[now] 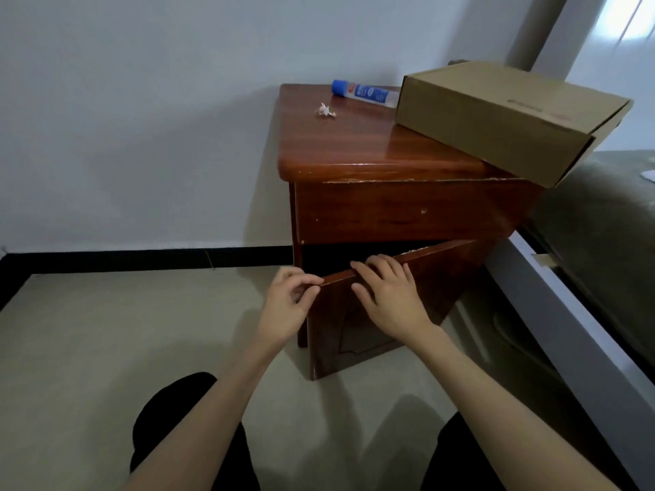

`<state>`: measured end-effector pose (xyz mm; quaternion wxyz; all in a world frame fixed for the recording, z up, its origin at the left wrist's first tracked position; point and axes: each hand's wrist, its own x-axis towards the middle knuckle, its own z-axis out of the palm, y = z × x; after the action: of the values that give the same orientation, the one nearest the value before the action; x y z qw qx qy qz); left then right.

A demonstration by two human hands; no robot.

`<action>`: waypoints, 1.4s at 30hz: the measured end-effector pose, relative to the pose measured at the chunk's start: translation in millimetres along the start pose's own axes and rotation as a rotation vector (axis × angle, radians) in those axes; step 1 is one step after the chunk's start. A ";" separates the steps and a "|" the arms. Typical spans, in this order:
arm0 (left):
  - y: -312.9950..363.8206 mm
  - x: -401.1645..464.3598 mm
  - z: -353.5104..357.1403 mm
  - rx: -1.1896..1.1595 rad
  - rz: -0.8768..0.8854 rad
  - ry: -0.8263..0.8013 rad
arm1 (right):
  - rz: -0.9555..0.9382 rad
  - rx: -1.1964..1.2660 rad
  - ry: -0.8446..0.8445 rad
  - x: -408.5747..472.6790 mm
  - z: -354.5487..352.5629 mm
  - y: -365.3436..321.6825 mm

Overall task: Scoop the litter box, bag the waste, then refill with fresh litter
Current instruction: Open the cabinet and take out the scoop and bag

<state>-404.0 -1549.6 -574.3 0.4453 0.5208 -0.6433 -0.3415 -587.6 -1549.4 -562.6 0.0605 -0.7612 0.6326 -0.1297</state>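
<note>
At centre frame, the left hand (pixel 289 303) pinches the top corner of a cabinet door (pixel 372 313) swung partly open. Just right of it, the right hand (pixel 386 295) curls its fingers over the door's top edge, gripping it. No litter box shows. Upper right, a cardboard box (pixel 503 118) rests on the wooden nightstand (pixel 336 143).

nightstand (pixel 372 147): reddish-brown wood, glossy varnish, light reflecting on the top; front edge chipped, pale core showing
cabinet door (pixel 390 313): same varnished wood, shiny, raised panel moulding, rough chipped top edge
box (pixel 496 118): brown cardboard, matt, smooth
glue stick (pixel 365 93): plastic tube, blue cap, printed glossy label
scrap (pixel 325 110): crumpled white paper
floor (pixel 124 349): pale tile, smooth, faint sheen
baseboard (pixel 141 258): black, smooth
wall (pixel 141 101): white paint, matt
bed cover (pixel 609 214): olive-grey cloth, soft, matt
</note>
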 end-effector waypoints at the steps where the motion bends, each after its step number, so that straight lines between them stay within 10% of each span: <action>1: -0.6 -3.0 -0.9 0.011 0.021 -0.018 | 0.010 -0.016 0.030 -1.3 0.8 -0.5; 6: 0.7 -12.7 -7.3 0.059 0.111 -0.146 | 0.012 -0.022 0.145 -0.7 -2.8 -2.4; 12: 41.9 35.5 -27.4 0.738 0.610 0.099 | -0.024 0.009 0.236 -3.2 0.2 0.2; 18: 63.3 75.1 -19.7 1.041 0.567 0.114 | -0.010 0.060 0.211 -21.5 -0.7 12.4; 32: 60.5 81.2 -2.9 1.008 0.577 0.293 | -0.025 0.106 -0.001 -76.1 -23.2 42.8; 42: 62.9 85.2 16.2 0.961 0.573 0.377 | 0.322 0.058 -0.312 -98.5 -57.2 42.4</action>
<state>-447.3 -1618.9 -505.0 0.3404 0.5214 -0.7507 0.2208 -659.8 -1457.1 -530.5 0.1994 -0.6590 0.7250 -0.0169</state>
